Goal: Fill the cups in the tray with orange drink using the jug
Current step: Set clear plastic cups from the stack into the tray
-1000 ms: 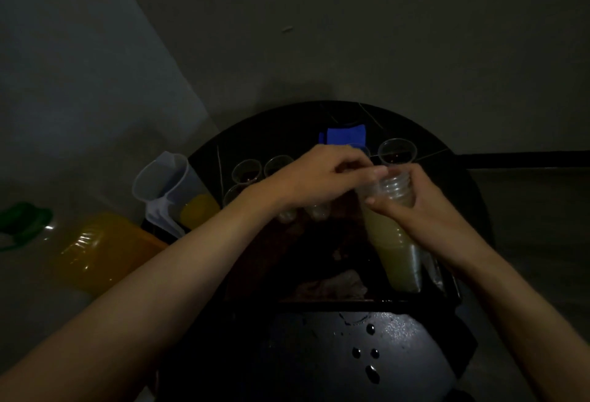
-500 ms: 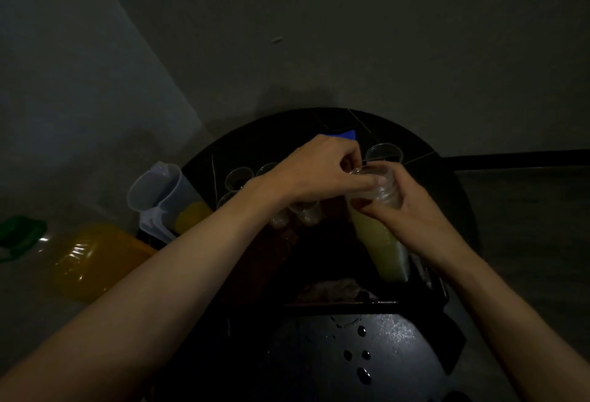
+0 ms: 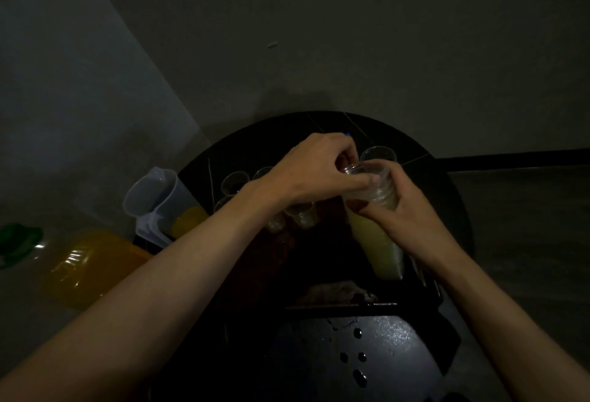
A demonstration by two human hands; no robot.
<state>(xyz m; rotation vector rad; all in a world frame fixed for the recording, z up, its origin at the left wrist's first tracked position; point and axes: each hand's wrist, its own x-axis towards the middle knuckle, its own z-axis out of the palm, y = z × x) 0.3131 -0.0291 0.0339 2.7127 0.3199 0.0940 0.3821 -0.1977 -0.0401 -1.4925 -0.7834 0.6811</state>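
Barely shifted: your left hand [image 3: 313, 172] still pinches top rim of clear plastic cup stack [image 3: 380, 242]; right hand [image 3: 412, 219] wraps it. Likely flimsy, light; hold at rim.

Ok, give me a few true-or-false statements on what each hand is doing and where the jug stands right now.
1. The right hand grips the stack of plastic cups. True.
2. The left hand holds the jug. False: it pinches the rim of the top cup of the stack. The jug stands untouched at the left.
3. The jug is full to the brim. False: orange drink shows only near its bottom.
4. Drops lie on the dark table near the person. True.
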